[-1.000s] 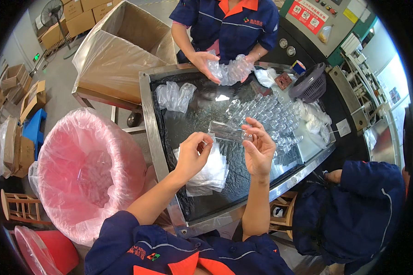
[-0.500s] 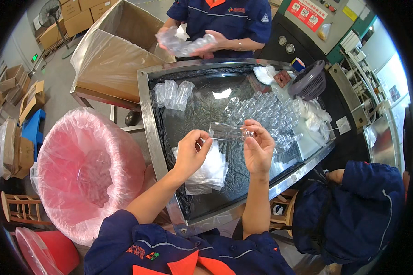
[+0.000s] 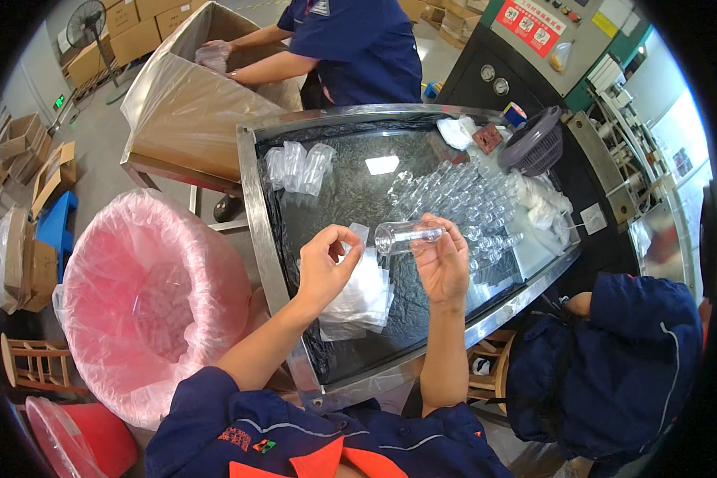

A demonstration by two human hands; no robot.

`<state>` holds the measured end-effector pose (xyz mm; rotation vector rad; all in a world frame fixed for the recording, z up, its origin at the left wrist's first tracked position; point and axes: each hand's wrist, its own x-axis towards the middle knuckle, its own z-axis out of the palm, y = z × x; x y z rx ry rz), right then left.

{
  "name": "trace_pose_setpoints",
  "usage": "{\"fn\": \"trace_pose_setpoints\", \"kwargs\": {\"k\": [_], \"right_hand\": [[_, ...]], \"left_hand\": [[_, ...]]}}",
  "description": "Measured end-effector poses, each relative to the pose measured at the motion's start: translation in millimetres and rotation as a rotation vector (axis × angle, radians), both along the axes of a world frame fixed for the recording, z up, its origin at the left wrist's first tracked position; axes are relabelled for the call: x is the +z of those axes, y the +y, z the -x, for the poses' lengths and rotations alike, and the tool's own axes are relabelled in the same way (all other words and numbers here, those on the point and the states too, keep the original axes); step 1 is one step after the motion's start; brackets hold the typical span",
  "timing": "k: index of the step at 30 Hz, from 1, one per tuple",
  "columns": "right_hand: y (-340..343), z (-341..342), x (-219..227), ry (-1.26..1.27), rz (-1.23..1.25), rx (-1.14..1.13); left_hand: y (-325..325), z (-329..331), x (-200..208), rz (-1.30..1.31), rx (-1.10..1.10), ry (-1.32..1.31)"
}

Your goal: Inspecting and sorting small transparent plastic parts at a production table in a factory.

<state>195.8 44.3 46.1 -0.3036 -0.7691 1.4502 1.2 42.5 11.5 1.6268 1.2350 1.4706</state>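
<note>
- The clear plastic bottle (image 3: 406, 235) is small, see-through and empty, lying sideways above the steel tray (image 3: 256, 215).
- The right hand (image 3: 444, 263) grasps it by its narrow end.
- The left hand (image 3: 324, 267) pinches a thin clear bag (image 3: 360, 233) just beside the bottle's wide end.

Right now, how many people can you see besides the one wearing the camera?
2. One person in a blue uniform stands beyond the table, reaching both arms into the plastic-lined cardboard box. Another person in dark blue is at the lower right beside the table. Others may be out of view.
</note>
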Motion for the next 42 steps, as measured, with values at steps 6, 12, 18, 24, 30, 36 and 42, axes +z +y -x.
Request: {"fn": "trace_pose_setpoints", "kwargs": {"k": [6,12,18,24,30,36,42], "right_hand": [[1.2,2.3,-1.3,0.02,0.023,0.009],[1.5,1.1,-1.8,-0.001,-0.021,0.012],[0.1,0.9,1.7,-0.039,-0.051,0.017],[-3.1,1.7,3.9,-0.049,-0.037,0.063],[-2.4,6.1,4.4,-0.057,-0.053,0.125],[-3.1,1.1,6.3,-0.058,-0.099,0.134],[0.0,6.8,2.5,-0.015,-0.058,0.166]], "left_hand": [[1.8,-2.5,-6.0,0.107,-0.029,-0.19],[0.3,-3.1,0.2,0.121,-0.043,-0.181],[2.1,-3.6,-4.8,0.181,-0.062,-0.183],[2.2,-2.2,-12.6,0.239,-0.125,-0.221],[3.8,-1.9,-11.4,0.228,-0.11,-0.281],[4.1,-7.3,-6.6,0.223,-0.134,-0.333],[5.2,0.8,-12.3,0.224,-0.061,-0.373]]}}
